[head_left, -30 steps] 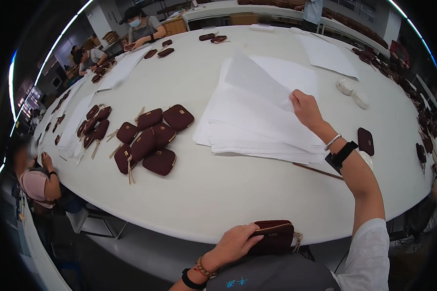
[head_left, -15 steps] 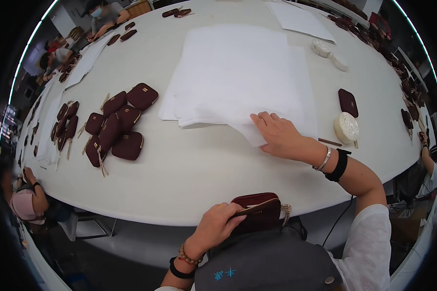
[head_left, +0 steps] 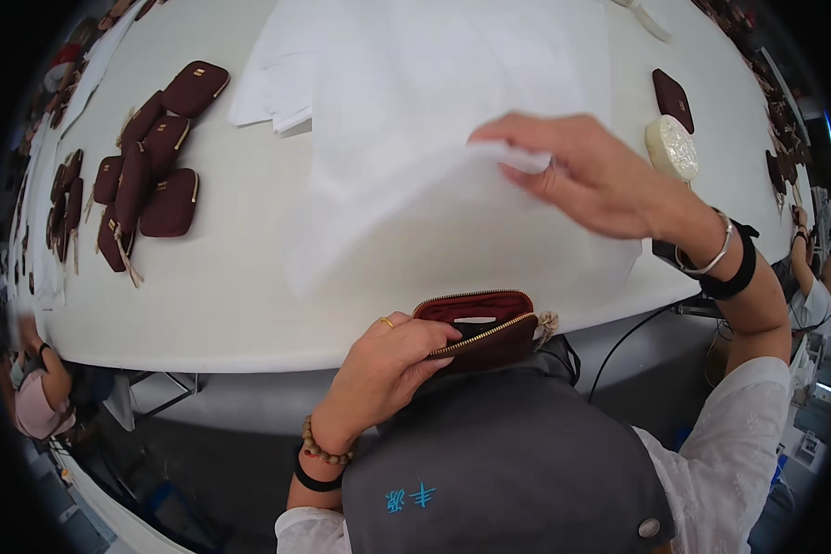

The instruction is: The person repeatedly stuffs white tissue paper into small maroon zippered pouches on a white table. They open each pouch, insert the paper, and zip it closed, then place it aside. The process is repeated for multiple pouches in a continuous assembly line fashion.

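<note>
An unzipped dark burgundy zip pouch (head_left: 489, 346) rests at the table's near edge, its red lining and a small white label showing inside. My left hand (head_left: 383, 365) is closed on the pouch's left side, fingers over the zipper edge. Out over the table, my right hand (head_left: 591, 175) pinches the edge of a thin white sheet of paper (head_left: 388, 194), which is lifted and blurred by motion. More white sheets (head_left: 282, 88) lie stacked beneath and behind it. A beige tassel (head_left: 547, 325) hangs at the pouch's right end.
Several closed burgundy pouches (head_left: 162, 148) are heaped on the left of the white table (head_left: 240, 305). To the right are another pouch (head_left: 673, 100) and a cream-coloured round roll (head_left: 671, 148). Co-workers sit at both sides, one in a pink top (head_left: 42, 406).
My right hand has raised the white sheet off the stack and drawn it nearer. The pouch in my left hand now gapes wider. The whole view has tilted down toward me.
</note>
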`<move>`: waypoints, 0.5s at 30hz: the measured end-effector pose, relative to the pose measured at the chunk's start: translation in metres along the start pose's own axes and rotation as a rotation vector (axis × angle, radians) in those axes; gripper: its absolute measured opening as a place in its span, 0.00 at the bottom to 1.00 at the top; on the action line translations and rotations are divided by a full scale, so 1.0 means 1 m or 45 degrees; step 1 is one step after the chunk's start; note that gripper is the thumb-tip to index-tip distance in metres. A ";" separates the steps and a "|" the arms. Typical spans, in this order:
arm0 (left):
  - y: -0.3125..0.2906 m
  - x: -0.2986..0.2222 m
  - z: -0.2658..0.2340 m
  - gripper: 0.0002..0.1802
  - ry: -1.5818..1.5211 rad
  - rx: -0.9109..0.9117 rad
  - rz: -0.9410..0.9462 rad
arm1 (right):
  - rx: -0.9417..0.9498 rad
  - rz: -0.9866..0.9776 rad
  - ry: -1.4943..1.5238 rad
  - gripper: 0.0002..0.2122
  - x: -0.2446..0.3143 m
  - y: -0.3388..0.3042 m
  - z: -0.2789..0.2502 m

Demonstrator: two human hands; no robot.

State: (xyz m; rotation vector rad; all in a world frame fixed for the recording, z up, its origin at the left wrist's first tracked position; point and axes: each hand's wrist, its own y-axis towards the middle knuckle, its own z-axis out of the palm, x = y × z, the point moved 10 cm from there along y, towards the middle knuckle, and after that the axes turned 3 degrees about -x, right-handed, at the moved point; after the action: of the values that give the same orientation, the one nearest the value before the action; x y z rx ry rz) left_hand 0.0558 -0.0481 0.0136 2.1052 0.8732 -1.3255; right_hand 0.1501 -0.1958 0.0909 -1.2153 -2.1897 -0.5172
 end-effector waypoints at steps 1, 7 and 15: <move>0.001 0.000 0.000 0.09 -0.009 0.002 0.015 | 0.206 0.068 0.123 0.16 0.000 -0.006 0.023; 0.006 0.001 0.002 0.08 -0.071 0.071 -0.009 | 0.452 0.042 0.539 0.17 0.020 -0.019 0.058; -0.010 0.039 0.010 0.12 -0.215 -0.004 -0.321 | 1.332 0.145 0.121 0.06 0.003 -0.042 0.111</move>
State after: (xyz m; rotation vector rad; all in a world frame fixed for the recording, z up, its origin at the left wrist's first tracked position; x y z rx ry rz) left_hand 0.0548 -0.0384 -0.0263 1.8942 1.0929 -1.6010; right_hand 0.0804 -0.1513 0.0062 -0.6826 -1.8362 0.5676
